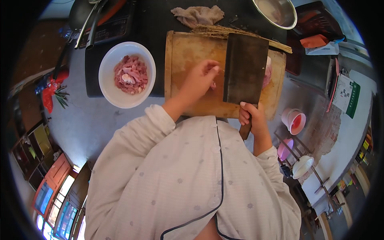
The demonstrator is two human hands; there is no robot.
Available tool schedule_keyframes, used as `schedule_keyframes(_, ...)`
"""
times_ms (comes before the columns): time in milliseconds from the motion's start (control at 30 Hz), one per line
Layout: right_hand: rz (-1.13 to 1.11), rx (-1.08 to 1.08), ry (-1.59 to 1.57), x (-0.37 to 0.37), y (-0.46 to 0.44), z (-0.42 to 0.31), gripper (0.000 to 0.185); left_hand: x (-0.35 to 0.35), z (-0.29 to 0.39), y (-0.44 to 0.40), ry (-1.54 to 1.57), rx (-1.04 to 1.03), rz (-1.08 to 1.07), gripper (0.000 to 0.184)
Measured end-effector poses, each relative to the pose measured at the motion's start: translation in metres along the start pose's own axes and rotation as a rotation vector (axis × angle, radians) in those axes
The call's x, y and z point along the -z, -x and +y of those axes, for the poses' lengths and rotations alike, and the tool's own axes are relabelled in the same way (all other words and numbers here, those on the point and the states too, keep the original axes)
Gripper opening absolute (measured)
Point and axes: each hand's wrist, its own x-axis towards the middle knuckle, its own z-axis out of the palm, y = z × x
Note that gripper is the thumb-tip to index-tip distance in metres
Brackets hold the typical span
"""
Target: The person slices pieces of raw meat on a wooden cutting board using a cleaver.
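My right hand (253, 118) is wrapped round the wooden handle of a wide, dark cleaver (246, 68), its blade held up over the right half of a wooden cutting board (192, 92). Part of a piece of pink meat (267, 74) shows at the blade's right edge; the blade hides the rest. Over the board, left of the blade, is my left hand (205, 78), thumb and fingers bent close together and apart from the cleaver. Whether anything is between its fingertips is too small to tell. A white bowl (105, 74) holding cut pink meat (131, 74) stands left of the board.
A bundle of thin sticks (240, 33) lies along the board's far edge, with a crumpled cloth (198, 16) behind it. At the back right is a metal bowl (276, 12); pans and utensils (94, 24) are at the back left. Buckets (294, 120) stand low on the right.
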Motion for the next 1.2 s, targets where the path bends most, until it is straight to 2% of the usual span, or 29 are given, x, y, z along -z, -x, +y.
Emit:
schedule_keyframes(67,-0.042,-0.019,-0.054,0.005,0.001,-0.002,0.026,-0.003,-0.004,-0.014,0.261,0.171,-0.233,0.022)
schedule_keyframes(267,0.020,0.019,-0.049,0.043,-0.003,0.012,0.023,-0.018,-0.022,-0.014,0.190,0.184,-0.149,0.020)
schedule_keyframes(467,0.093,0.065,0.025,0.073,0.003,0.021,0.019,-0.026,-0.066,-0.027,-0.395,-0.048,0.038,0.019)
schedule_keyframes(567,0.129,0.079,0.219,0.071,0.007,0.027,0.028,-0.025,-0.069,-0.019,-1.081,-0.573,0.229,0.024)
schedule_keyframes(667,0.134,0.094,0.337,0.067,0.010,0.036,0.027,-0.028,-0.068,-0.006,-1.229,-0.743,0.297,0.026)
schedule_keyframes(767,0.213,0.148,0.429,0.063,0.013,0.045,0.014,-0.028,-0.096,-0.001,-1.291,-0.925,0.238,0.023)
schedule_keyframes(867,0.233,0.293,0.723,0.061,0.018,0.047,0.020,-0.030,-0.097,0.000,-1.293,-0.961,0.269,0.018)
schedule_keyframes(967,0.245,0.348,0.909,0.053,0.028,0.049,0.016,-0.029,-0.096,-0.001,-1.311,-0.938,0.302,0.014)
schedule_keyframes(1067,0.252,0.417,0.993,0.050,0.030,0.057,0.020,-0.025,-0.097,-0.004,-1.351,-0.881,0.308,0.014)
schedule_keyframes(1200,0.255,0.345,1.028,0.044,0.033,0.056,0.022,-0.025,-0.098,-0.008,-1.293,-0.956,0.352,0.016)
